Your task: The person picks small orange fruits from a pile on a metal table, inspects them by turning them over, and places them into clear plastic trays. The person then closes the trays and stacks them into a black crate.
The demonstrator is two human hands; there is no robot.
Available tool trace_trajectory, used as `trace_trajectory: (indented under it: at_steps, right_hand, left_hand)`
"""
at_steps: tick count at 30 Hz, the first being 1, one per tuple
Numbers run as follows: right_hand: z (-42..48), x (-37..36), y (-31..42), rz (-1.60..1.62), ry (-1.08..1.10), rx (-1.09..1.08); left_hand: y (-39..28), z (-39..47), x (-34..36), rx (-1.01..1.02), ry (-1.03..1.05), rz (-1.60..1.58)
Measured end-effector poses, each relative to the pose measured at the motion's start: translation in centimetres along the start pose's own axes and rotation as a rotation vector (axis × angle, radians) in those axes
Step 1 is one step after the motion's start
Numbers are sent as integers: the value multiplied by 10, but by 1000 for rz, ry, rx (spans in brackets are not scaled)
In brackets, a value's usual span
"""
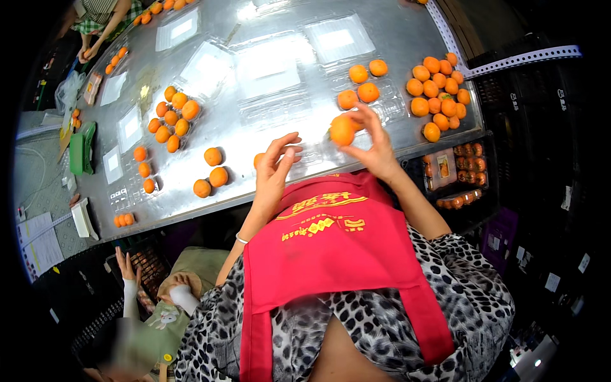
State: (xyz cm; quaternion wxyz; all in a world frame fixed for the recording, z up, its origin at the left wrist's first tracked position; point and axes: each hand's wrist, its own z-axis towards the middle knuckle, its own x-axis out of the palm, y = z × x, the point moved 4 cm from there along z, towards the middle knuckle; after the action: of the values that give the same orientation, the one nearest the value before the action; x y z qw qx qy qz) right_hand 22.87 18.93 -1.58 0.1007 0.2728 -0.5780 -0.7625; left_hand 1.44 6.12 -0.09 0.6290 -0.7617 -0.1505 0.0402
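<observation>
My right hand holds an orange citrus fruit between thumb and fingers over the near part of the metal table. To its left, my left hand is raised with its fingers apart, holding nothing; another citrus fruit is partly hidden behind it. Beyond my right hand, several fruits sit on a clear plastic tray; one more is partly covered by the held fruit and my fingers. Three loose fruits lie left of my left hand.
A pile of fruit stands at the table's right end. A fruit-filled clear tray is at the left, with flat clear packs further back. A crate of packed fruit stands below the right edge. Co-workers' hands show at the left.
</observation>
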Motion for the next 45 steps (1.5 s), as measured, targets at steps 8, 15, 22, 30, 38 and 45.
trace_trajectory:
  at_steps: [8, 15, 22, 30, 38, 45]
  right_hand:
    - [17, -103, -73, -636, 102, -53]
    - [31, -95, -79, -711, 324, -98]
    - [34, -89, -89, -764, 353, -176]
    - [32, -90, -99, -692, 318, -114]
    - [24, -89, -75, -15, 151, 197]
    - [26, -75, -58, 253, 122, 198]
  left_hand:
    - [8, 3, -4, -63, -39, 31]
    - [12, -2, -3, -83, -85, 10]
    - [22, -8, -11, -68, -121, 12]
    - [21, -11, -12, -84, -115, -9]
    - [23, -11, -14, -97, -102, -6]
    - [21, -7, -9, -133, -80, -10]
